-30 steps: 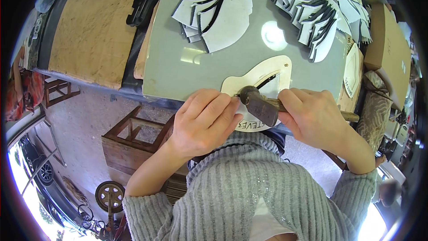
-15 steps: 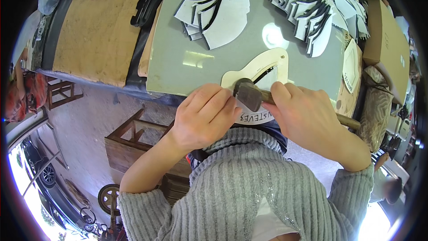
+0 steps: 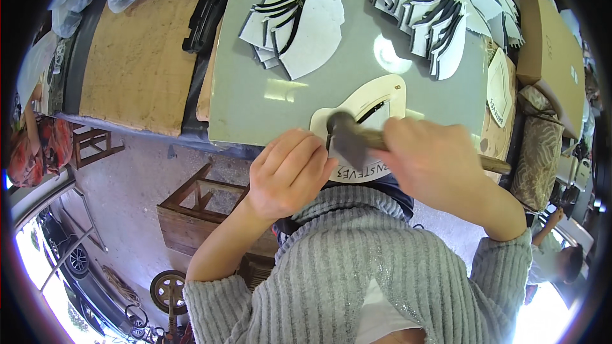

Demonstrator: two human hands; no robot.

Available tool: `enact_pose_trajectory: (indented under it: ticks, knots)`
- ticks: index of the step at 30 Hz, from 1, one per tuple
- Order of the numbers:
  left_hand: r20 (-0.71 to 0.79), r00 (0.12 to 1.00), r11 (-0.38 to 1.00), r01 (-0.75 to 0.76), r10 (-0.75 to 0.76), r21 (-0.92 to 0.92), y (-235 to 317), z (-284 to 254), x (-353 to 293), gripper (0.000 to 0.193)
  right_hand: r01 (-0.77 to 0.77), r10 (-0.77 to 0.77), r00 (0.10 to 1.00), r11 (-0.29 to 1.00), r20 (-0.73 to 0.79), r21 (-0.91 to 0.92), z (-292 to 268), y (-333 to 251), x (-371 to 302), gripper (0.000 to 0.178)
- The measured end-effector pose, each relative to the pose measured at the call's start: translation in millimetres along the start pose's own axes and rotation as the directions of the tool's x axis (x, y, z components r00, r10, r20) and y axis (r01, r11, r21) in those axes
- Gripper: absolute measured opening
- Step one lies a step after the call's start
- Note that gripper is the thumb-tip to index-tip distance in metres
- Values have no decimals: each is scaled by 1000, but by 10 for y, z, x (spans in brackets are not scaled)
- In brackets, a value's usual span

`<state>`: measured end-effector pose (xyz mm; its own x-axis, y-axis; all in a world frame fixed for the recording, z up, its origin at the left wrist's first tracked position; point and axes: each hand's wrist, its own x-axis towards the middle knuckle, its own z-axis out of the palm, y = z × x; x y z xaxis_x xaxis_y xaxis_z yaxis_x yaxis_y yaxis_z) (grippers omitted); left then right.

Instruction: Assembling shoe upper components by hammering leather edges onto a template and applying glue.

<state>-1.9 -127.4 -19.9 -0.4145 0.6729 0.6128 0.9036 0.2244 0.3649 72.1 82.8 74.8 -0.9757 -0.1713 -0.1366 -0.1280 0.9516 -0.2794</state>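
Observation:
My right hand (image 3: 437,156) is wrapped round the wooden handle of a hammer (image 3: 349,143), whose dark head is blurred by motion. The hammer head hangs over a cream template (image 3: 324,116) with a cut-out, lying at the table's near edge. Inside the cut-out shows a white piece with a black strip (image 3: 371,113). Close to the left of the hammer head, my left hand (image 3: 287,172) is closed, its fingers bent and pressed together by the template's edge. What those fingertips hold, if anything, is hidden.
On the grey-green tabletop (image 3: 255,114) lie fanned white pieces with black edges (image 3: 312,32) and a second such stack (image 3: 427,19). Another template (image 3: 499,86) and a cardboard box (image 3: 551,57) are at the right. A wooden stool (image 3: 191,216) stands on the floor at left.
The hammer and my right hand have become blurred with motion, near the same spot. My left hand stays closed beside the template. The whole view has shifted slightly.

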Motion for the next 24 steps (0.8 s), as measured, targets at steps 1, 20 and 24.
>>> enact_pose_trajectory:
  ticks: [1,20,24]
  knots:
    - [-1,1000,1000,-11,11,4,-4,15,14,26,-14,14,1000,1000,-3,-2,4,30,-1,31]
    - [147,989,995,-16,0,102,33,-14,114,32,-236,241,970,951,-4,199,92,439,-223,29]
    - [106,994,994,-41,30,102,108,113,412,28,-227,482,872,544,-79,808,137,635,-261,25]
